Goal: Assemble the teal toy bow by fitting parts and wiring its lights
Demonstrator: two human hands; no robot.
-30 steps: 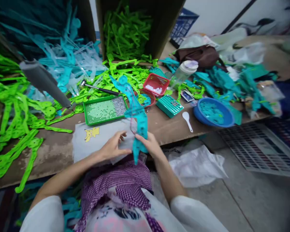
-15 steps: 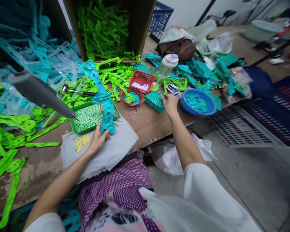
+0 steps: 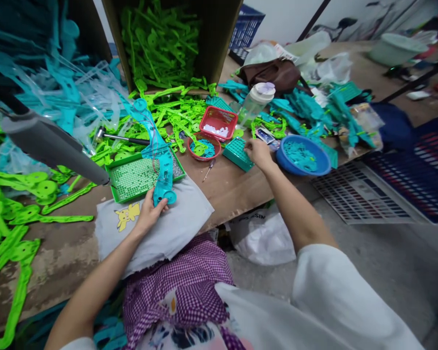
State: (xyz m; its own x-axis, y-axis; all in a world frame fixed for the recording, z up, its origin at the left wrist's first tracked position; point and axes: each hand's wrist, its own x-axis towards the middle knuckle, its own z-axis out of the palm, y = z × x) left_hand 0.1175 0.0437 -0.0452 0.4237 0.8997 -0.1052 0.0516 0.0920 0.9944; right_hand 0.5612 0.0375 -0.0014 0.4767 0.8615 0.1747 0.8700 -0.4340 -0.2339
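My left hand [image 3: 150, 212] is closed around the lower end of a long teal plastic piece [image 3: 159, 156], which rests on a grey cloth [image 3: 182, 221] with a yellow cartoon print. The piece leans up over a green tray [image 3: 124, 181] of small beads. My right hand [image 3: 258, 151] reaches far right, fingers curled on the edge of a small teal grid box [image 3: 236, 153], beside a blue bowl [image 3: 305, 155] of teal parts. What those fingers grip is hidden.
A red basket [image 3: 218, 123], a round red dish [image 3: 204, 147], a screwdriver [image 3: 209, 170] and a hammer [image 3: 121, 138] lie mid-table. Green plastic arms [image 3: 25, 194] pile left. A grey tool [image 3: 51, 146] points at the tray. A bottle [image 3: 256, 102] and brown bag [image 3: 273, 74] stand behind.
My right hand let go of the teal piece and reached right to the grid box. My left hand now holds the piece alone, lowered onto the cloth.
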